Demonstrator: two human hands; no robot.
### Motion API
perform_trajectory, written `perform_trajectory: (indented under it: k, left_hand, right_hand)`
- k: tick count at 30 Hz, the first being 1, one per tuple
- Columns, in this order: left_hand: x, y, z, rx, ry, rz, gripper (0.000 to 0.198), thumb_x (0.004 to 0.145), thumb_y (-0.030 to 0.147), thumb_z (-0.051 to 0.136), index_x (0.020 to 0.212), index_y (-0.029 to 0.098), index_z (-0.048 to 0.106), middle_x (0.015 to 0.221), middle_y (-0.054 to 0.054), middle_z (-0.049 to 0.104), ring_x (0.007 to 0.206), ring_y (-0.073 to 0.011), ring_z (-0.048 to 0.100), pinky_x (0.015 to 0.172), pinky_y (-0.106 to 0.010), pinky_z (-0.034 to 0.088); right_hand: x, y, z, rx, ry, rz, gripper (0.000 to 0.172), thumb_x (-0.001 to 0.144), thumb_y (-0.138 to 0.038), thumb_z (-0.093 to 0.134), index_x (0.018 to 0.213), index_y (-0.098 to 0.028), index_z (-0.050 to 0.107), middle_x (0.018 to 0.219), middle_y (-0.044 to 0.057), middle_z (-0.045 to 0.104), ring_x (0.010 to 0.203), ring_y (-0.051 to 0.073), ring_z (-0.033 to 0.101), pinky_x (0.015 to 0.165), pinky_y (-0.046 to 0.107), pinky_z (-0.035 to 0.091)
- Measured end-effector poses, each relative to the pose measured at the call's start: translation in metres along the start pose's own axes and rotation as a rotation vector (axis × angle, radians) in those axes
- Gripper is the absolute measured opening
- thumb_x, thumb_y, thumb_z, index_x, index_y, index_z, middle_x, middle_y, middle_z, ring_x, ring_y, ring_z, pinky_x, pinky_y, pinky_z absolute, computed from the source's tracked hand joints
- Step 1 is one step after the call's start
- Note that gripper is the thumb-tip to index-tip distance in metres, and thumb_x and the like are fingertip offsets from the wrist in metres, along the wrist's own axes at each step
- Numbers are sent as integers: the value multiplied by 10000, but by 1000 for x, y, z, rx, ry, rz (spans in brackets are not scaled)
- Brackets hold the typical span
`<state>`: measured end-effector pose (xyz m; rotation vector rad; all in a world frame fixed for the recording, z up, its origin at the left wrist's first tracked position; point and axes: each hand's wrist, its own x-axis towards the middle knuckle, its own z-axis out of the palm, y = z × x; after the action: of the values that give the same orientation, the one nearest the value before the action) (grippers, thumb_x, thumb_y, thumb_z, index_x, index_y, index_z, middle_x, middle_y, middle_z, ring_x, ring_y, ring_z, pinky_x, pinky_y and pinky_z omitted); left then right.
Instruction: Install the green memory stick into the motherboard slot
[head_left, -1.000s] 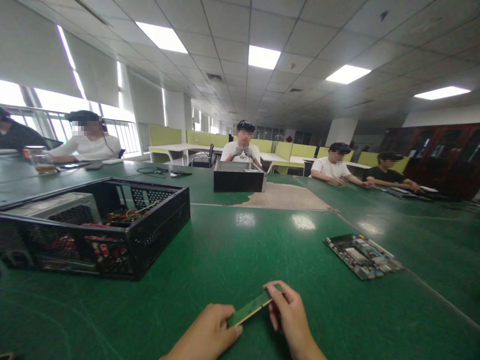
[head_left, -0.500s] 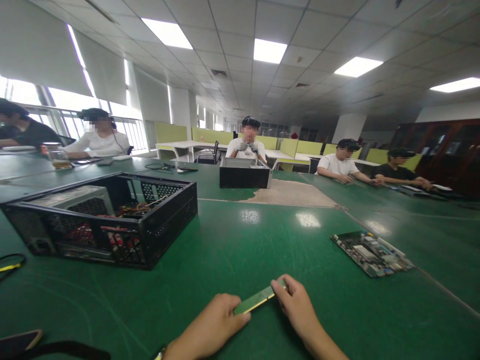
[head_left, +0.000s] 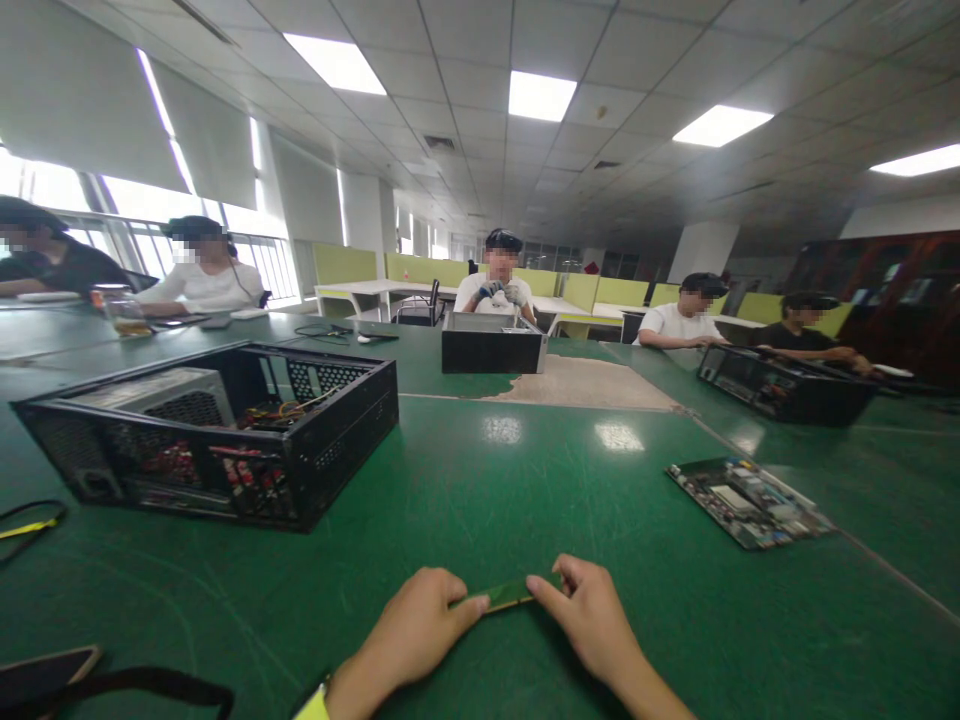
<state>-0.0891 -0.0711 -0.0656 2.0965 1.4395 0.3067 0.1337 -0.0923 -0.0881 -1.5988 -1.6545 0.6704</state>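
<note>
A green RAM stick [head_left: 508, 595] with a gold contact edge is held just above the green table, near the front. My left hand [head_left: 420, 625] pinches its left end between thumb and fingers. At the other end, my right hand [head_left: 589, 610] grips it the same way, thumb on the near face. Both ends of the stick are partly hidden by my fingers. To the right, apart from my hands, a motherboard [head_left: 750, 502] lies flat on the table.
An open black computer case [head_left: 352, 410] with parts inside lies at the left. Another case [head_left: 491, 350] stands before a person opposite in gloves. A third case [head_left: 787, 385] is near two people at the right. A dark strapped object [head_left: 52, 668] and a cable [head_left: 30, 528] lie front left.
The RAM stick has turned more level, and its face tilts away. My right hand has shifted slightly inward along it. A black case now stands before the people at the right.
</note>
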Motion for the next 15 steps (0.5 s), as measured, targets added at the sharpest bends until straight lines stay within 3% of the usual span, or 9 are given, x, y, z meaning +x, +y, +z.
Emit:
perform_trajectory:
  k: [8, 15]
  left_hand:
    - [-1, 3, -1, 86, 38, -9, 473, 828, 529, 425, 525, 168, 383, 514, 31, 323, 519, -108, 337, 518, -273, 180]
    - [2, -1, -2, -42, -14, 17, 498, 819, 585, 415, 546, 170, 376, 542, 42, 284, 524, -97, 295, 506, -252, 202]
  right_hand:
    - [-7, -7, 2, -140, 44, -22, 393, 784, -498, 551, 578, -190, 420, 529, -51, 360, 536, 104, 354, 532, 243, 245]
    - [1, 5, 2, 27, -8, -7, 402, 778, -525, 550, 599, -194, 410, 551, -66, 327, 559, 99, 338, 531, 228, 264]
